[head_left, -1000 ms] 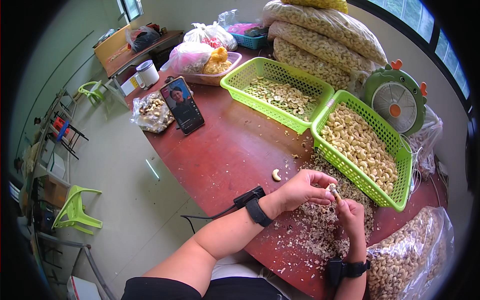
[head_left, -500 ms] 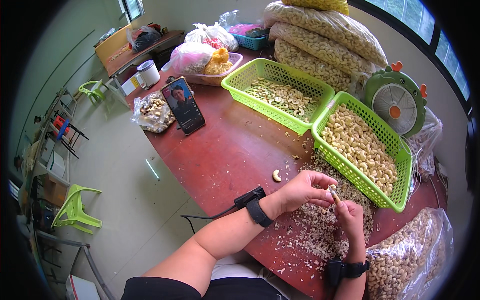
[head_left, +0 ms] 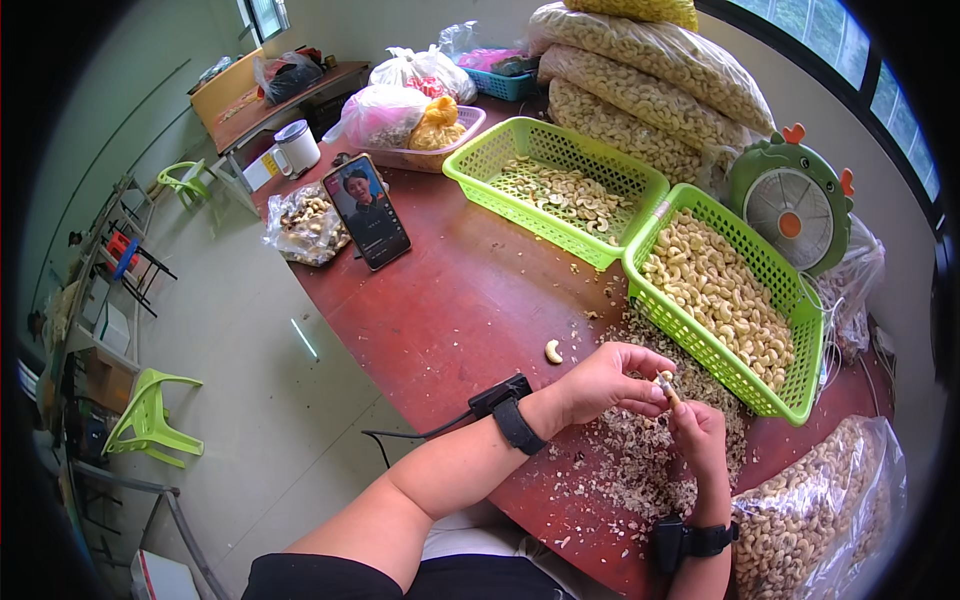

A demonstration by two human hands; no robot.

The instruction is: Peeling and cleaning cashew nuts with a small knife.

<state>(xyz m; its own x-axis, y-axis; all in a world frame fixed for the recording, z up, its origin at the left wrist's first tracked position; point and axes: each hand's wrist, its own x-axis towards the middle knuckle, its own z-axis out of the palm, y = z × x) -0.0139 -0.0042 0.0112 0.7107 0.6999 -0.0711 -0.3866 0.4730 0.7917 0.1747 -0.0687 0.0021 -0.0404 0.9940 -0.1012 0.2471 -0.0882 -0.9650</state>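
My left hand (head_left: 612, 382) pinches a cashew nut (head_left: 667, 375) between thumb and fingers, mostly covered by the fingertips. In my right hand (head_left: 701, 438) is a small knife (head_left: 673, 397) with a light brown handle, its short metal tip against the nut. Both hands meet above a heap of brown skin flakes and crumbs (head_left: 640, 455) on the red table (head_left: 440, 310). A single pale cashew (head_left: 553, 351) lies apart, left of the heap. Beyond my hands, a green basket (head_left: 808, 345) is filled with cashews.
Another green basket (head_left: 480, 190) holds fewer nuts. A bag of cashews (head_left: 815, 520) stands at the near right, with stacked sacks (head_left: 640, 95) at the back. A green fan (head_left: 790, 205) sits behind the full basket. A phone (head_left: 368, 212) leans beside a nut bag (head_left: 305, 225).
Both hands keep nearly the same pose, with the knife still at the nut. The picture on the phone screen differs slightly.
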